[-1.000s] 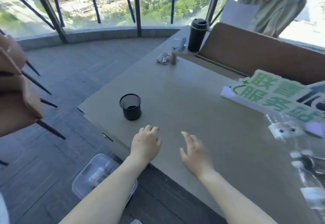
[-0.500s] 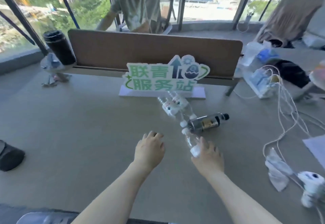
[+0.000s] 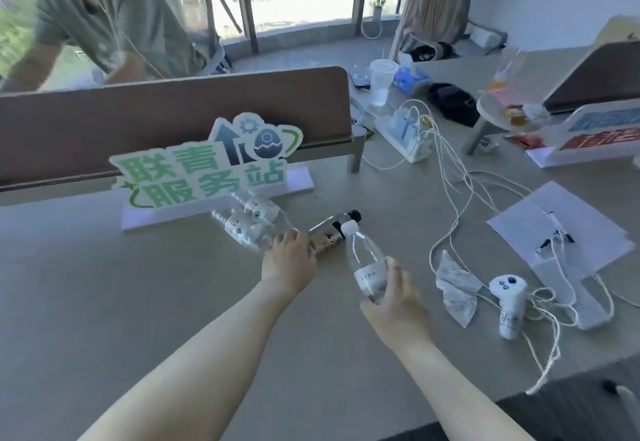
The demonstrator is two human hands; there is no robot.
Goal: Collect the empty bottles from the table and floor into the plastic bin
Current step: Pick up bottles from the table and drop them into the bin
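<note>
My right hand (image 3: pixel 394 305) grips a clear empty bottle with a white cap (image 3: pixel 367 264), lifted off the table and tilted up to the left. My left hand (image 3: pixel 287 260) rests over the neck end of a clear bottle (image 3: pixel 249 229) lying on the grey table (image 3: pixel 104 302); whether its fingers close on it is hidden. A second clear bottle (image 3: pixel 259 208) lies just behind that one. A dark bottle with a black cap (image 3: pixel 332 229) lies between my hands. The plastic bin is out of view.
A green-and-white sign (image 3: pixel 204 170) stands behind the bottles, before a brown divider (image 3: pixel 173 111). White cables (image 3: pixel 457 205), a crumpled wrapper (image 3: pixel 453 285), a white controller (image 3: pixel 509 298) and papers (image 3: pixel 561 229) lie to the right. A person (image 3: pixel 104 21) sits across the divider.
The view swung right from the black cup to the bottles. My right hand took hold of a clear bottle and lifted it; my left hand moved onto another clear bottle.
</note>
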